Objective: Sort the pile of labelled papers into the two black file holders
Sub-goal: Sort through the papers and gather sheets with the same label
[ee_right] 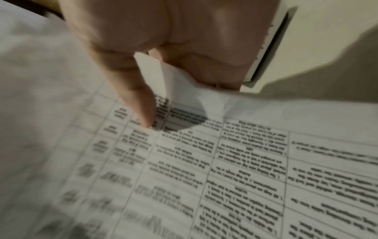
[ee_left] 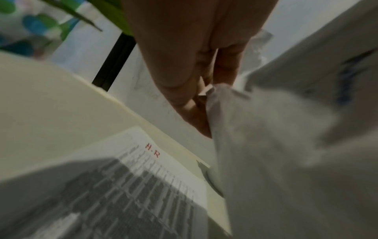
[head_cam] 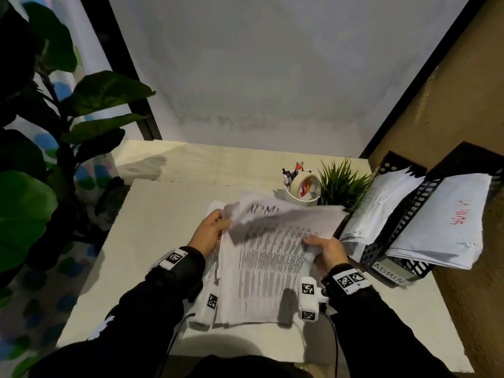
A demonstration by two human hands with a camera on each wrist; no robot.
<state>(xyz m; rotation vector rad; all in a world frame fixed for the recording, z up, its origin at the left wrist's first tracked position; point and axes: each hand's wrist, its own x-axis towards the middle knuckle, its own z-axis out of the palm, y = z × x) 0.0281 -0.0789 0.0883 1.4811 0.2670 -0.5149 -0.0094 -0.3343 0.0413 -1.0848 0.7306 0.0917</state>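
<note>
Nearest you, your left hand (head_cam: 208,233) pinches a lifted sheet marked ADMIN (head_cam: 272,214), while your right hand (head_cam: 326,251) pinches the corner of the pile of papers (head_cam: 261,282) on the surface (head_cam: 152,227). Farther right, both file holders (head_cam: 403,227) already hold papers; many sheets remain unsorted.

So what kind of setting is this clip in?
Probably a small office desk corner: two black file holders with papers, one labelled ADMIN, a pen cup, and printed sheets on a white desk.
</note>
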